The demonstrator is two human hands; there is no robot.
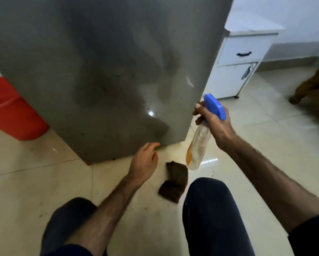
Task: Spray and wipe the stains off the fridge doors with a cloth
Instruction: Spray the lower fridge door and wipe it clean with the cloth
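A brushed, dull-sheened grey metal is seen on the fridge door [92,74], smudged darker in patches. Right below it, glossy pale floor tiles [25,191] are covered by a matt brown cloth [175,183]; the spray bottle [198,146] beside the door is clear plastic.
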